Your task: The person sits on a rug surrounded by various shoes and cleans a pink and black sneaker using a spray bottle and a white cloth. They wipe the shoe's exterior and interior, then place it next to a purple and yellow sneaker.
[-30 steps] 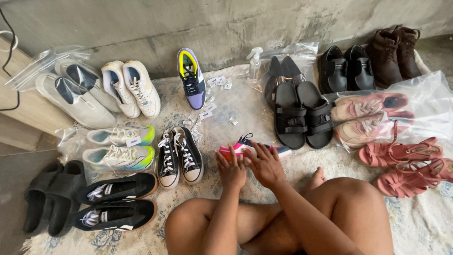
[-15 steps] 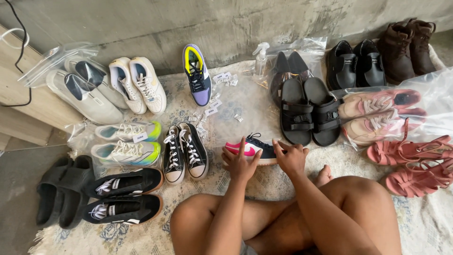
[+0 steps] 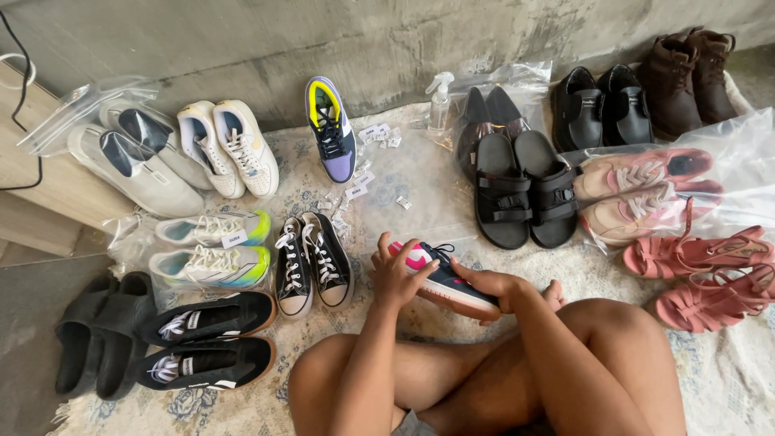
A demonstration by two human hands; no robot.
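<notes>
I sit cross-legged on a patterned rug (image 3: 420, 173) among many shoes. Both hands hold one dark navy sneaker with pink patches and a white sole (image 3: 442, 274), just above my knees. My left hand (image 3: 395, 278) grips its toe end, fingers spread over the pink part. At the heel end, my right hand (image 3: 494, 284) cups the sole from below. The sneaker lies roughly level, toe pointing left.
Black canvas sneakers (image 3: 311, 262) lie just left of my hands, black sandals (image 3: 525, 190) to the right. A purple and yellow sneaker (image 3: 331, 129), small white tags (image 3: 379, 137) and a spray bottle (image 3: 438, 101) lie ahead. Pink sandals (image 3: 706, 270) and bagged pink sneakers (image 3: 646, 190) lie far right.
The view has tilted and shifted. The sneaker has been turned in my hands and brought lower toward my knees, and my right hand has moved from its top to under its heel.
</notes>
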